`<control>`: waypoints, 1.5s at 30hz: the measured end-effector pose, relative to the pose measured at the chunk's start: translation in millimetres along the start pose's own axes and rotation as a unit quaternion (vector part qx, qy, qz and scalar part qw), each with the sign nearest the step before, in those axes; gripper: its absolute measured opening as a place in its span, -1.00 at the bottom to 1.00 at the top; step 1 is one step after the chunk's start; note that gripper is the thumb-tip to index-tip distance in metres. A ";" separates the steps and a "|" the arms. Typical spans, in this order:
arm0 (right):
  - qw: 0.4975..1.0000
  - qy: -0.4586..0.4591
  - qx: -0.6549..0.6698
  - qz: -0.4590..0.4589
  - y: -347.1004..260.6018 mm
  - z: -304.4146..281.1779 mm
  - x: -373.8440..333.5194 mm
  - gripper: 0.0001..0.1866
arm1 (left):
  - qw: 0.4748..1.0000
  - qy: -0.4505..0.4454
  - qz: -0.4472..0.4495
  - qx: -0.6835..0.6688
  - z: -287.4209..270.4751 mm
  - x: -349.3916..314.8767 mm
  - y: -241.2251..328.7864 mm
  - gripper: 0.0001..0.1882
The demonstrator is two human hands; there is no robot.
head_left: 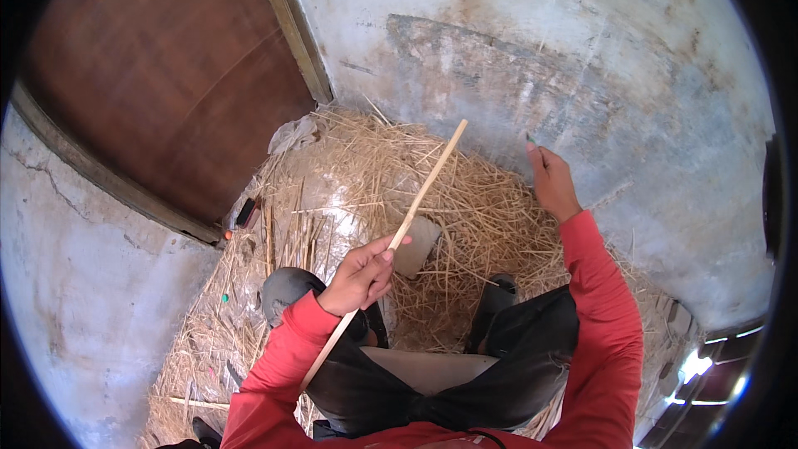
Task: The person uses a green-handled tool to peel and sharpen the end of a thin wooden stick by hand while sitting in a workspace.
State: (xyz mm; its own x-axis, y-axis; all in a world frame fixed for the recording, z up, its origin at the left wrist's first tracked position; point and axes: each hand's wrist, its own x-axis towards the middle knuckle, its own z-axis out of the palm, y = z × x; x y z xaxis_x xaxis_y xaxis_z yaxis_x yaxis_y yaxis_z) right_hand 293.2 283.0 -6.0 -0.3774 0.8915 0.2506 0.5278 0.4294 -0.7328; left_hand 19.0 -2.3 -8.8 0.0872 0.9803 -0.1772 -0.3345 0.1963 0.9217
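Observation:
My left hand [360,276] is closed around a long, pale, slightly bent stick [430,176], which looks like split wood or bamboo. The stick slants from beside my left thigh up toward the wall, its far end free. Off to the right, my right hand [555,183] is raised in front of the wall, apart from the stick. Its fingers pinch a small thing with a green tip [530,140]; the rest is hidden in the grip, so its kind does not show. Beneath both hands lies a heap of straw-like shavings [490,216].
A grey slab [418,246] lies between my feet. Thin sticks [303,241], a black-and-red object [247,213] and a small green piece [224,298] lie at left. A crumpled pale sheet [293,135] sits by the brown door [183,66]. The plastered wall [532,58] rises ahead and right.

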 end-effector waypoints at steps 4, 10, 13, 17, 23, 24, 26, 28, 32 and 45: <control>0.994 -0.065 0.075 -0.045 -45.5 13.3 -13.0 -0.51 | 0.999 0.020 0.000 0.030 6.6 4.8 -1.1 -0.57; 0.978 -0.126 0.091 -0.141 -71.6 31.6 -32.3 -0.56 | 1.000 -0.013 0.006 -0.028 15.3 9.8 -5.2 -0.57; 0.978 -0.154 0.067 -0.120 -80.5 28.1 -32.1 -0.55 | 0.999 -0.011 -0.007 -0.043 19.4 13.2 -5.6 -0.55; 0.986 -0.141 0.049 -0.080 -79.9 26.5 -32.3 -0.52 | 0.996 -0.018 -0.026 -0.078 20.2 12.4 -7.0 -0.54; 0.979 -0.129 -0.002 -0.158 -90.2 31.6 -48.0 -0.53 | 0.985 -0.011 -0.052 -0.162 21.8 11.6 0.9 -0.53; 0.976 -0.150 -0.022 -0.158 -96.7 35.5 -55.8 -0.53 | 0.983 -0.007 -0.056 -0.174 21.8 11.8 1.2 -0.53; 0.966 -0.193 -0.060 -0.160 -108.0 43.1 -68.7 -0.52 | 0.982 -0.005 -0.060 -0.179 21.9 10.5 2.5 -0.53; 0.973 -0.163 -0.054 -0.154 -107.5 47.0 -63.7 -0.51 | 0.982 -0.002 -0.060 -0.177 19.4 9.4 1.2 -0.53; 0.964 -0.173 -0.128 -0.154 -99.6 48.5 -49.3 -0.49 | 0.984 0.012 -0.072 -0.163 12.8 8.5 -3.3 -0.54; 0.956 -0.180 -0.111 -0.202 -101.8 59.2 -60.5 -0.49 | 0.985 0.020 -0.059 -0.159 9.3 -0.2 0.6 -0.56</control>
State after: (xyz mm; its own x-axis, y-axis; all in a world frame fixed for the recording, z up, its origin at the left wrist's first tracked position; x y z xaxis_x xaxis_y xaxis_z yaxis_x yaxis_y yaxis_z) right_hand 217.2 176.8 16.0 -0.8006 0.5567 0.2217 0.4173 0.7836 -0.4603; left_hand 27.5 -2.6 -4.9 0.1088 0.9490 -0.2958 -0.6013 0.2998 0.7407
